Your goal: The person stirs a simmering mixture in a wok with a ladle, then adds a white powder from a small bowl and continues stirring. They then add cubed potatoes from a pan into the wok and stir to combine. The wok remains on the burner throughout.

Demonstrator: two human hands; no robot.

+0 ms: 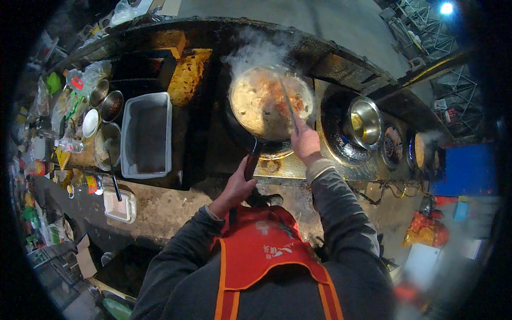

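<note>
Steam rises from a large wok (244,130) on the stove, full of pale bubbling liquid with reddish-brown food (276,90) in it. My left hand (237,186) grips the wok's dark handle (252,160) at its near side. In my right hand (306,142), over the near right rim, is the shaft of a long metal utensil (287,98). Its far end reaches into the food; the head is hidden there, so its kind cannot be told.
Left of the wok stand a translucent plastic tub (169,136), metal bowls (112,106) and a white bowl (90,123). To the right, a steel bowl (370,120) with yellowish liquid sits in another wok (336,138). A raised metal edge (320,46) runs behind the stove.
</note>
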